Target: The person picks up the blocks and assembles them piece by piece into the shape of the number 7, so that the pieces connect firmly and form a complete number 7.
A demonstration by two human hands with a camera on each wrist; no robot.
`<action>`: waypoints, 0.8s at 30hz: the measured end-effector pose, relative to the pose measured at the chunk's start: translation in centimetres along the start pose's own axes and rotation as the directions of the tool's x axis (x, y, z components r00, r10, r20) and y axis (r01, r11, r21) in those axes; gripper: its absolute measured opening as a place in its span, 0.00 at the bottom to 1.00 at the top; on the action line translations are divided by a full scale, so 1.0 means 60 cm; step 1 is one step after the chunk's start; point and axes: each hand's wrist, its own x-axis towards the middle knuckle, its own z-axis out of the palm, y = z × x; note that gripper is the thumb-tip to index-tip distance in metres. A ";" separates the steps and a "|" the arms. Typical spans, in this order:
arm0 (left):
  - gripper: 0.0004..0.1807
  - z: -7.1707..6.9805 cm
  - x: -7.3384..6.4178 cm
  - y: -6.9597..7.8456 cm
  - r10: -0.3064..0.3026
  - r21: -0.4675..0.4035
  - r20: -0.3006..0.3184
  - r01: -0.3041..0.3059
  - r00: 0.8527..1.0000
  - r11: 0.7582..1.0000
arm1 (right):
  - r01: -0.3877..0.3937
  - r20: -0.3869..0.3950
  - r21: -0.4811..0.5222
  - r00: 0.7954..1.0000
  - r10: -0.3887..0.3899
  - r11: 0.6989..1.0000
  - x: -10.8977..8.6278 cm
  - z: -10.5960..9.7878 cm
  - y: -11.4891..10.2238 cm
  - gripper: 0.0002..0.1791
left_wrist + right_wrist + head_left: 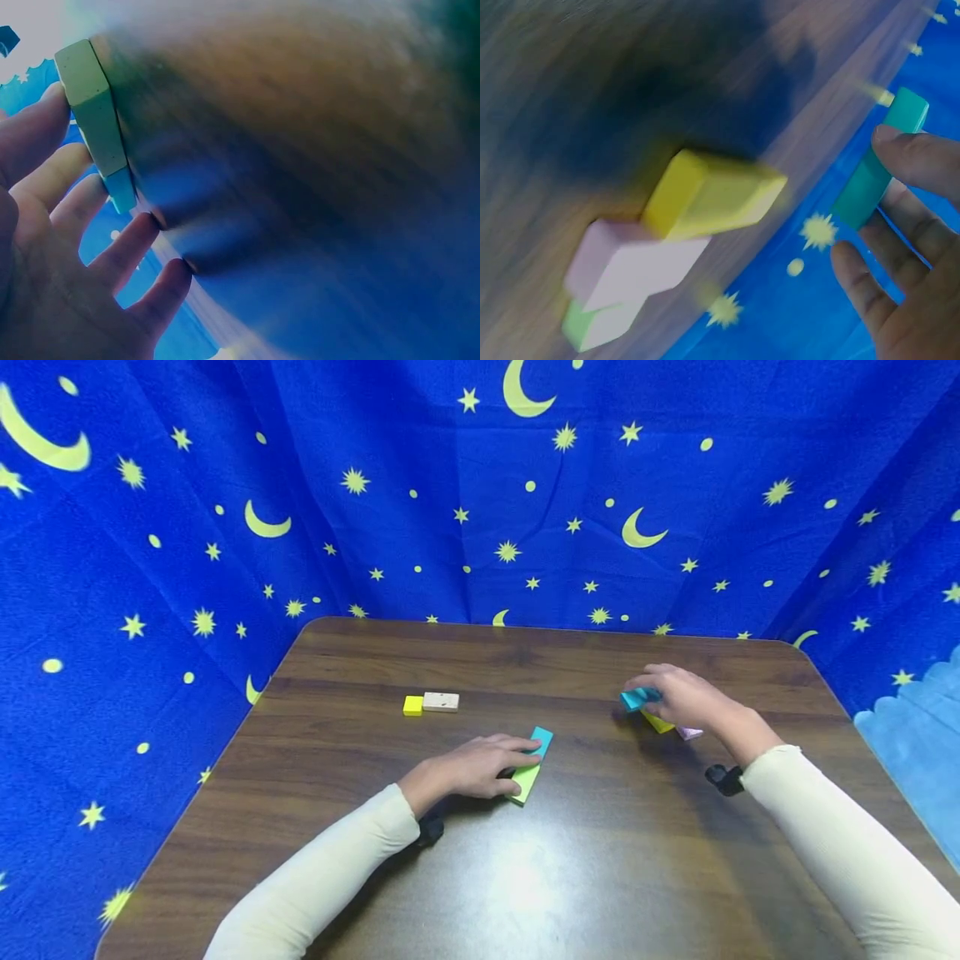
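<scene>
My left hand [483,768] rests with spread fingers on two blocks lying end to end on the table. Its thumb touches the lime green block [527,785]; the fingertips reach over the blue block [543,737] beyond it. On the right side, my right hand [684,695] pinches a teal block [861,189] between thumb and fingers, raised off the tabletop in the right wrist view. Below that hand lie a yellow block [716,195] and a pink block [634,266], touching at their ends. A green block [579,327] sits against the pink one.
Toward the back left, a small yellow block [412,706] sits beside a speckled whitish block [441,702]. The brown wooden table [360,668] has rounded back corners. Behind it hangs a blue curtain [420,435] with stars and moons.
</scene>
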 end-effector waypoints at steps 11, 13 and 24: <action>0.32 0.003 0.001 0.000 -0.004 -0.012 -0.002 0.004 1.000 1.000 | 0.155 -0.026 -0.066 0.987 -0.157 0.986 0.075 0.033 -0.056 0.20; 0.32 0.004 0.002 -0.001 -0.001 -0.015 -0.004 0.001 1.000 1.000 | 0.161 -0.006 -0.065 0.987 -0.162 0.985 0.086 0.039 -0.065 0.20; 0.32 0.003 0.000 -0.001 0.002 -0.047 -0.015 -0.003 1.000 0.999 | 0.234 0.034 -0.076 0.972 -0.232 0.969 0.111 0.073 -0.104 0.19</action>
